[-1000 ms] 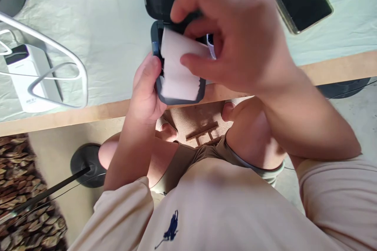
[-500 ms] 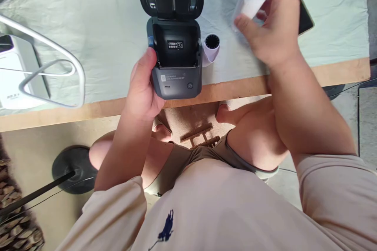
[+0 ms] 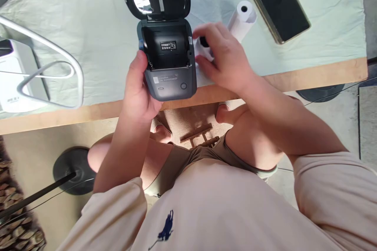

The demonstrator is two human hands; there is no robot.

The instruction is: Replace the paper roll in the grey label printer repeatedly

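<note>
Pale green cloth [image 3: 88, 19] covered the table; the left hand [image 3: 137, 90] clamped the open dark grey printer [image 3: 167, 62], while the right hand [image 3: 224, 57], having set down the white paper roll [image 3: 241, 19], closed on the small spool [image 3: 203, 47].

Sitting on the cloth-covered tabletop [image 3: 88, 15] are two white paper rolls [image 3: 241, 19] [image 3: 202, 47], one dark grey open-lidded label printer [image 3: 167, 62], one black smartphone [image 3: 278, 4] and one white power bank [image 3: 14, 82].

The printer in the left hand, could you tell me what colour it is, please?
Dark grey; the printer shows best in the head view.
</note>
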